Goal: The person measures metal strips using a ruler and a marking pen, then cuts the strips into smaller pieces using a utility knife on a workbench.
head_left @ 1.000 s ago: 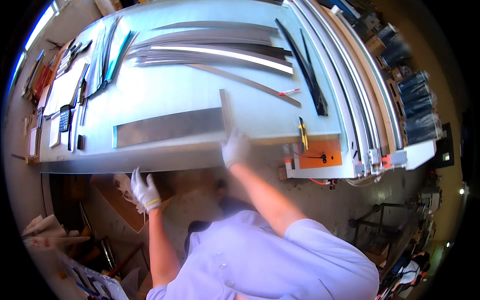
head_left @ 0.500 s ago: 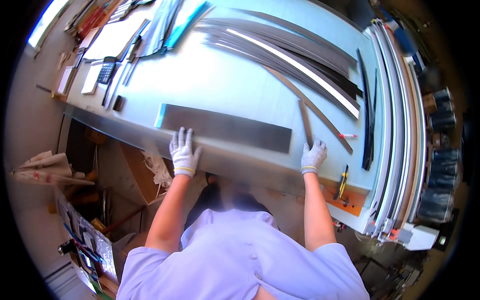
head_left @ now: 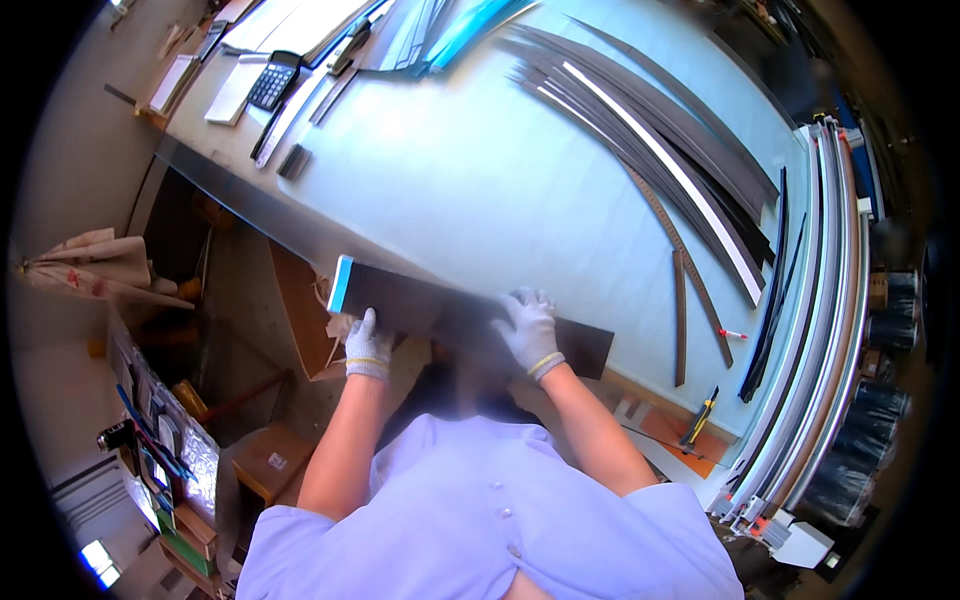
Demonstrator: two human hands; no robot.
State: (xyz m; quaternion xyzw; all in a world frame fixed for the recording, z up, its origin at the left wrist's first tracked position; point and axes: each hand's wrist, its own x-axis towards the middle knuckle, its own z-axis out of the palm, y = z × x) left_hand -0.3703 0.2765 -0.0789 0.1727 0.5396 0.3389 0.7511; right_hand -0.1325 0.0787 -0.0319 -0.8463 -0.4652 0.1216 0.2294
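Note:
A long dark metal sheet with a light blue film edge at its left end lies at the near edge of the pale blue table, overhanging it. My left hand, in a white glove, grips the sheet's near edge toward its left end. My right hand, also gloved, presses flat on top of the sheet toward its right end.
Several long curved dark strips and one bright strip fan across the table's far right. A calculator, papers and small tools lie at the far left. Metal rails run along the right edge; an orange knife sits nearby.
The sheet has been pulled from the table top toward me to its near edge. Both hands stay on it, the left now gripping its near edge.

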